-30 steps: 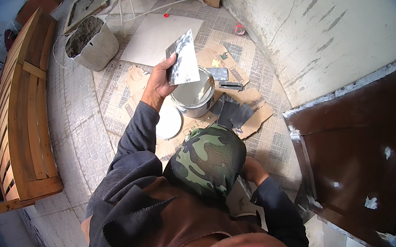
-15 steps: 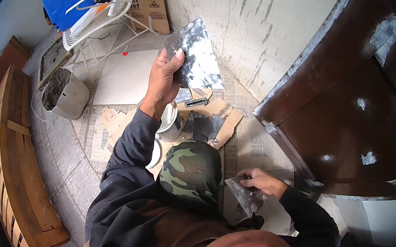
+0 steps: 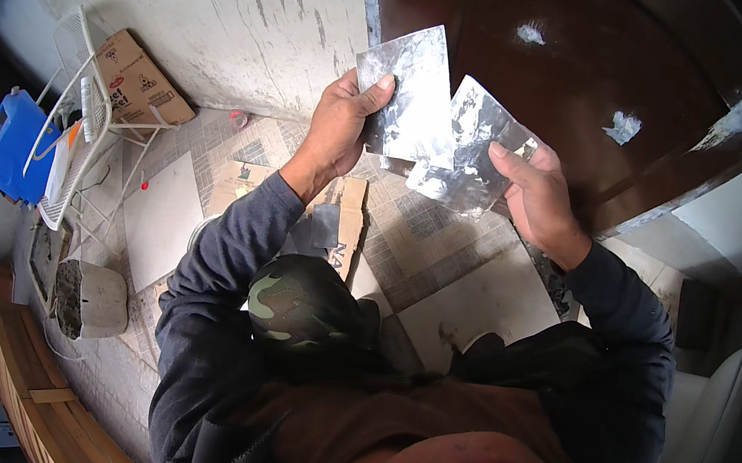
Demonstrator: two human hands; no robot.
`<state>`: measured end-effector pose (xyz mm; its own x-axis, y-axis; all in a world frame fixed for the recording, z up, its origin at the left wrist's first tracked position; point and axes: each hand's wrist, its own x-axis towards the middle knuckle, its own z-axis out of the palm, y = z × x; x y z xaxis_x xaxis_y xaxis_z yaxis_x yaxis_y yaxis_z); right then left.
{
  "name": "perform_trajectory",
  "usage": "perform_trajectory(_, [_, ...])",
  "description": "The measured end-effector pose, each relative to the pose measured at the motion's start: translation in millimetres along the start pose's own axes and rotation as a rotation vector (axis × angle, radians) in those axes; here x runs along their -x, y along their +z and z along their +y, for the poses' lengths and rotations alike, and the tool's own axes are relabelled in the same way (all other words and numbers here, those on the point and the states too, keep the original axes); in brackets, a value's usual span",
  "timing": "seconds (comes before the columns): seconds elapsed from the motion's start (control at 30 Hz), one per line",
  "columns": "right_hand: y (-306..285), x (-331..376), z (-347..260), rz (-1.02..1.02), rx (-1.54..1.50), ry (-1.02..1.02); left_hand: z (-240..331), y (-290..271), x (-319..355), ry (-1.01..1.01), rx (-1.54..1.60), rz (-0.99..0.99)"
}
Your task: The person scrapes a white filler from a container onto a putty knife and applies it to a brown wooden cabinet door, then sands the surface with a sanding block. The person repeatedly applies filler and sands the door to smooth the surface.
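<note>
My left hand (image 3: 340,124) is closed on a flat rectangular putty spreader (image 3: 416,88), thumb across its face, raised in front of the brown panel. White putty is smeared over its surface. Another flat putty spreader (image 3: 477,138), streaked grey and white, is gripped at its edge by my right hand (image 3: 540,193). The two plates meet and appear to overlap near their lower inner edges. Beyond them stands the dark brown panel (image 3: 592,45), dabbed with white patches along its edge and face.
Cardboard (image 3: 349,219) with dark flat pieces (image 3: 325,225) lies on the tiled floor past my knee. At left are a white metal chair (image 3: 89,133), a blue jug (image 3: 12,142), a cardboard box (image 3: 143,80), a bucket of grey material (image 3: 104,299) and a wooden bench (image 3: 52,414).
My right hand has come up from beside my knee with its spreader to meet the left one. The view has turned right, and the brown panel now stands behind both hands.
</note>
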<state>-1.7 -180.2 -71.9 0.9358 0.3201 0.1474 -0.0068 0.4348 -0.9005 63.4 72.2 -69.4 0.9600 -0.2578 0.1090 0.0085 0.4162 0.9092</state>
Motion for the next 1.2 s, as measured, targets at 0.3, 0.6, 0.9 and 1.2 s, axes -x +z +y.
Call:
perform_trajectory(0.3, [-19.8, 57.3, -68.8, 0.229, 1.756, -0.879, 21.3, 73.6, -7.1, 0.055, 0.075, 0.036])
perform_trajectory(0.6, [-24.1, 91.8, -127.4, 0.038, 1.931, -0.782, 15.7, 131.4, -18.5, -0.075, 0.006, -0.138])
perform_trajectory(0.9, [-48.7, 122.8, -125.2, -0.012, 1.848, -0.549, -0.4, 148.2, -28.0, -0.186, -0.035, -0.105])
perform_trajectory(1.2, [-171.9, 154.1, -142.9, 0.970, 1.757, -0.808, -13.0, 122.2, -36.8, -0.161, 0.101, -0.056])
